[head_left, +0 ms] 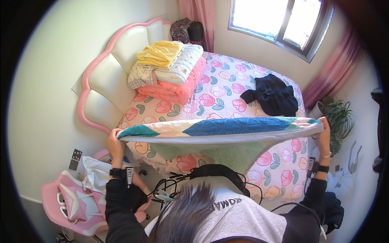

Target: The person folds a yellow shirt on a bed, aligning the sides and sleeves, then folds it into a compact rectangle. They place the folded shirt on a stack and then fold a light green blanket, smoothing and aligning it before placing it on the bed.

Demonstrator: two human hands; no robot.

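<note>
A quilted blanket (235, 126), patterned blue, teal and cream with a pale border, is stretched out in front of me above the near side of the bed. Its soft green underside hangs below the border toward my body. At its left end, my left hand (116, 142) is closed round the corner. Far out to the right, my right hand (323, 135) grips the opposite corner at about the same height. The blanket's middle sags slightly, and part of the bed behind it is hidden. Both arms are spread wide.
The bed (219, 87) has a tulip-print cover and a pink-edged headboard (117, 73). Folded bedding (174, 81) with a yellow cloth (160, 54) on top lies near it. A black garment (273, 95) is farther right. A pink chair (73, 202) and a plant (338, 117) flank me.
</note>
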